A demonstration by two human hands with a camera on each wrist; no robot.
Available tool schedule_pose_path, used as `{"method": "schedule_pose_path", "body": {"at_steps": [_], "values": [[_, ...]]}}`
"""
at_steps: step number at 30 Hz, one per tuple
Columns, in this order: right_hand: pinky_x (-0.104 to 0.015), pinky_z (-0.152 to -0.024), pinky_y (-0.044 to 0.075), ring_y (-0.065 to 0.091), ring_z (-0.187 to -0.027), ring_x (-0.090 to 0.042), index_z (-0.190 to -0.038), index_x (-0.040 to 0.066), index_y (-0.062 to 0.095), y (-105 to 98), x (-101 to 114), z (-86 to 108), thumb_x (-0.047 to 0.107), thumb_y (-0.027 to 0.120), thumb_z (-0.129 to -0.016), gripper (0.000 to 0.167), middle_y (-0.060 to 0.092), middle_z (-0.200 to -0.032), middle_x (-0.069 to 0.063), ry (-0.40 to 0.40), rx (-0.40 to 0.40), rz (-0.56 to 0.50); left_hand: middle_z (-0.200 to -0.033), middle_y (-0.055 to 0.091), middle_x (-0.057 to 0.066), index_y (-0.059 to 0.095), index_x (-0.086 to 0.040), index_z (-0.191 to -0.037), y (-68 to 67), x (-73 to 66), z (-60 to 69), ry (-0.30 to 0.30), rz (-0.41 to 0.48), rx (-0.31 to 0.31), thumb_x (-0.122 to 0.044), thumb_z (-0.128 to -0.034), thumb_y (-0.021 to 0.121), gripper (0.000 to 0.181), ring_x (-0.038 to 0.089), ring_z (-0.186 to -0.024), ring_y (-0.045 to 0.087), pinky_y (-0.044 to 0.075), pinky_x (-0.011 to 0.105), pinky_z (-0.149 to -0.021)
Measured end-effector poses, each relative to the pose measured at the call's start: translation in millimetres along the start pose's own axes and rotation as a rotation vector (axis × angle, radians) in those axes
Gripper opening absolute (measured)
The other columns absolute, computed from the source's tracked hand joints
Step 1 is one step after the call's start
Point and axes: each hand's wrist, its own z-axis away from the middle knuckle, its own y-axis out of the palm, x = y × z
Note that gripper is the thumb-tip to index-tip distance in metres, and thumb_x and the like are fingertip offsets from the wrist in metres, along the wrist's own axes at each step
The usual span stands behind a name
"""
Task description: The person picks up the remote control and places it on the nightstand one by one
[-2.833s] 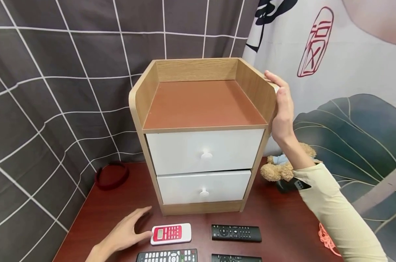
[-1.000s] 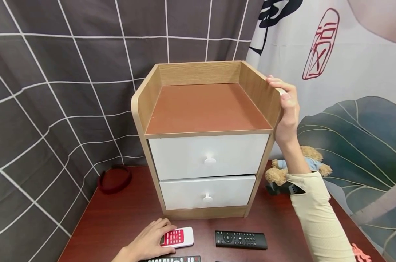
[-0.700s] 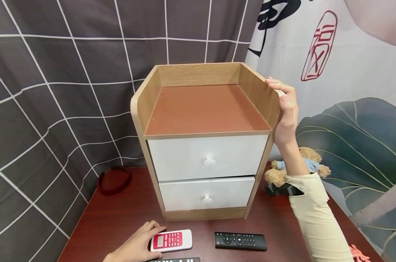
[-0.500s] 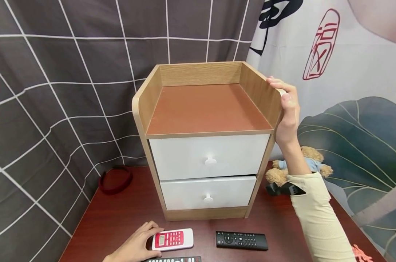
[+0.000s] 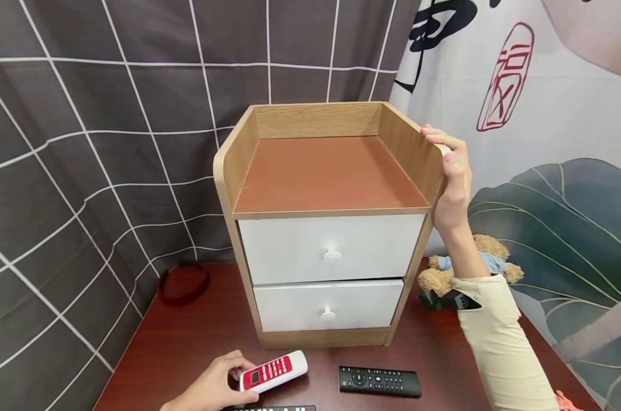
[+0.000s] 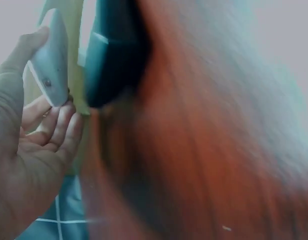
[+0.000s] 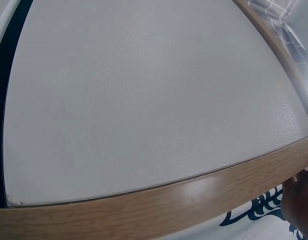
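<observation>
My left hand (image 5: 215,383) pinches the near end of a white remote control with a red face (image 5: 271,372), thumb on one side and fingers on the other. The remote is tilted, its right end raised from the table. In the left wrist view, the remote's white back (image 6: 51,65) shows between thumb and fingers. My right hand (image 5: 453,182) grips the right side panel of a wooden cabinet (image 5: 331,171), fingers over its top edge. The upper white drawer (image 5: 290,245) and lower white drawer (image 5: 290,308) are closed. In the right wrist view, a white drawer front (image 7: 144,100) fills most of the frame.
A black remote (image 5: 379,381) lies right of centre on the dark red table (image 5: 151,354). Another remote (image 5: 274,408) is cut off by the bottom edge. A dark red ring-shaped band (image 5: 183,285) lies back left, and a teddy bear (image 5: 439,279) sits behind the right forearm.
My left hand has moved right onto the red-and-white remote, pinched it and tilted it, its right end rising. The right hand keeps its grip on the cabinet panel.
</observation>
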Motion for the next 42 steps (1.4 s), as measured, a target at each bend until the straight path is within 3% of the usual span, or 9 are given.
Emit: {"method": "schedule_pose_path", "body": {"at_steps": [4, 8, 15, 18, 22, 28, 34, 39, 42], "values": [[-0.032, -0.114, 0.028, 0.045, -0.135, -0.028, -0.113, 0.009, 0.066, 0.7, -0.7, 0.4, 0.026, 0.043, -0.095, 0.034, 0.064, -0.128, -0.007, -0.001, -0.003, -0.012, -0.086, 0.063, -0.002, 0.072, -0.006, -0.101, -1.0, -11.4, -0.6, 0.024, 0.217, 0.053, -0.016, -0.0837, 0.079, 0.021, -0.004, -0.076, 0.057, 0.052, 0.020, -0.064], [-0.033, -0.114, 0.028, 0.044, -0.135, -0.028, -0.113, 0.008, 0.067, 0.7, -1.1, 0.0, 0.026, 0.043, -0.095, 0.035, 0.064, -0.128, -0.008, -0.012, -0.001, -0.003, -0.086, 0.066, -0.004, 0.067, 0.009, -0.105, 0.6, -22.1, -4.0, 0.009, 0.470, 0.141, -0.003, -0.0891, 0.067, 0.020, -0.003, -0.077, 0.060, 0.053, 0.019, -0.067], [-0.032, -0.114, 0.028, 0.044, -0.135, -0.028, -0.114, 0.008, 0.066, -0.2, -0.6, -0.2, 0.027, 0.043, -0.095, 0.035, 0.063, -0.128, -0.008, -0.018, 0.007, 0.011, -0.090, 0.068, -0.008, 0.056, 0.022, -0.113, -5.8, -44.8, -10.2, -0.089, 0.747, 0.158, -0.014, -0.0961, 0.059, 0.040, 0.004, -0.081, 0.063, 0.054, 0.022, -0.075], [-0.032, -0.114, 0.028, 0.044, -0.135, -0.028, -0.114, 0.008, 0.066, -0.5, -0.4, 0.1, 0.027, 0.043, -0.095, 0.035, 0.064, -0.128, -0.008, -0.013, 0.004, 0.012, -0.097, 0.068, -0.004, 0.061, 0.014, -0.113, -9.1, -55.3, -11.2, -0.081, 0.849, 0.190, -0.019, -0.0997, 0.055, 0.037, 0.007, -0.086, 0.064, 0.054, 0.024, -0.081], [-0.032, -0.113, 0.028, 0.045, -0.134, -0.028, -0.114, 0.008, 0.066, -0.7, -1.0, 0.5, 0.027, 0.043, -0.095, 0.035, 0.064, -0.128, -0.008, -0.012, 0.007, 0.016, -0.101, 0.069, -0.004, 0.067, -0.006, -0.116, -13.4, -70.5, -13.1, -0.050, 0.937, 0.264, -0.028, -0.1003, 0.054, 0.030, 0.009, -0.090, 0.064, 0.053, 0.025, -0.086], [-0.032, -0.113, 0.029, 0.045, -0.134, -0.029, -0.113, 0.007, 0.066, 0.3, -2.6, -0.8, 0.027, 0.044, -0.094, 0.035, 0.064, -0.127, -0.008, -0.025, 0.005, 0.000, -0.108, 0.069, -0.003, 0.065, -0.012, -0.124, -28.9, -94.8, -19.1, -0.021, 0.976, 0.334, -0.040, -0.0955, 0.061, 0.040, 0.010, -0.095, 0.064, 0.052, 0.026, -0.090], [-0.032, -0.114, 0.028, 0.044, -0.134, -0.029, -0.113, 0.007, 0.066, 1.4, -3.5, -1.7, 0.027, 0.045, -0.094, 0.034, 0.064, -0.127, -0.008, -0.022, 0.010, -0.013, -0.116, 0.070, 0.001, 0.062, -0.010, -0.131, -48.8, -115.3, -25.6, 0.044, 0.937, 0.322, -0.040, -0.0935, 0.065, 0.049, 0.011, -0.099, 0.065, 0.053, 0.029, -0.092], [-0.032, -0.114, 0.028, 0.044, -0.134, -0.029, -0.113, 0.007, 0.066, 0.2, -3.1, -2.0, 0.026, 0.044, -0.094, 0.035, 0.064, -0.127, -0.009, -0.031, 0.003, -0.003, -0.111, 0.067, 0.001, 0.063, -0.004, -0.127, -61.9, -136.6, -32.7, 0.184, 0.813, 0.291, -0.031, -0.0913, 0.069, 0.045, 0.010, -0.098, 0.064, 0.055, 0.029, -0.088], [-0.032, -0.114, 0.028, 0.045, -0.134, -0.029, -0.113, 0.007, 0.066, 0.3, -3.9, -1.1, 0.026, 0.044, -0.094, 0.035, 0.064, -0.126, -0.008, -0.030, -0.002, -0.005, -0.108, 0.063, 0.001, 0.064, -0.001, -0.122, -65.6, -156.9, -34.5, 0.309, 0.638, 0.216, -0.014, -0.0862, 0.073, 0.039, 0.010, -0.095, 0.062, 0.055, 0.027, -0.085]]}}
